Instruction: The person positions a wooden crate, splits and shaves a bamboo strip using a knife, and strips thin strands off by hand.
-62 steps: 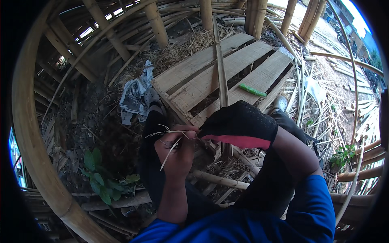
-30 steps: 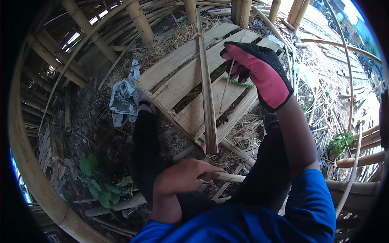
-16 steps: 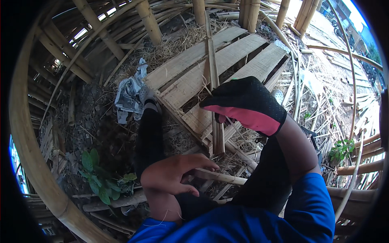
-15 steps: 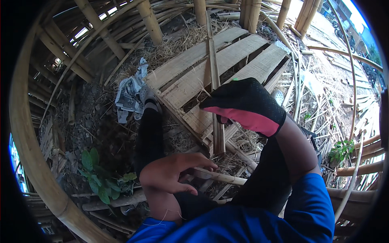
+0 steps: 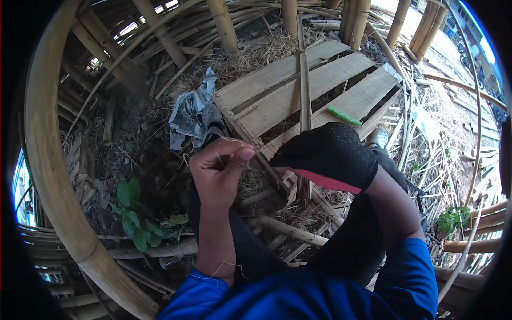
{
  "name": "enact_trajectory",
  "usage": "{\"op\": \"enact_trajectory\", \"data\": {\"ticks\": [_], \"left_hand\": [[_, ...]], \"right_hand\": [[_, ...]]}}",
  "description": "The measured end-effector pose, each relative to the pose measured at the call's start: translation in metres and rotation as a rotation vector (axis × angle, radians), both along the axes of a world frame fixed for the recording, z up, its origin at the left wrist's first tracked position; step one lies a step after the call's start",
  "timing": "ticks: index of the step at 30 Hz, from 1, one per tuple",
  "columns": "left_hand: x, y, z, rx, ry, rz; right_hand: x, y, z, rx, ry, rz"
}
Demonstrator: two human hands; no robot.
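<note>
My bare left hand (image 5: 217,168) is raised before the near left corner of a slatted wooden platform (image 5: 325,80). Its thumb and forefinger pinch together on a thin pale fibre (image 5: 241,143). Just to its right, my right hand (image 5: 328,154), in a black and pink glove, is closed with its fingers curled underneath; whatever it may hold is hidden. A long split bamboo strip (image 5: 305,101) lies across the slats and passes behind the glove. Beyond the glove, a small green stick-like object (image 5: 343,116) rests on the nearest slat.
Crumpled printed paper (image 5: 189,114) lies beside my left shoe (image 5: 212,117). A thick curved bamboo pole (image 5: 53,176) bounds the left side. Upright bamboo posts (image 5: 221,26) stand at the back, and a leafy plant (image 5: 133,216) grows at lower left. A short bamboo piece (image 5: 292,230) lies between my legs.
My left hand has risen from low between my legs, going from spread fingers to a pinch. My gloved hand has turned and lowered, uncovering the green object. The whole view has shifted slightly.
</note>
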State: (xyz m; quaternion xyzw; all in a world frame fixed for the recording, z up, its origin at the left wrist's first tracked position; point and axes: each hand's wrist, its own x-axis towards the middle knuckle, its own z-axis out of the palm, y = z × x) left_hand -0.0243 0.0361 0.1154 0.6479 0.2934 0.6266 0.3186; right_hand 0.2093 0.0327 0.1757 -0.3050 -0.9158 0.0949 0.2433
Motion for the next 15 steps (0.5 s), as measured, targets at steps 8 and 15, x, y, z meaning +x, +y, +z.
{"op": "enact_trajectory", "data": {"ticks": [8, 15], "left_hand": [[-0.187, 0.078, -0.005, -0.523, -0.264, -0.331], [-0.318, 0.113, -0.121, -0.852, 1.063, 0.869]], "right_hand": [[0.019, 0.011, -0.001, 0.151, 0.038, -0.018], [0.007, 0.010, 0.003, 0.173, -0.054, -0.057]]}}
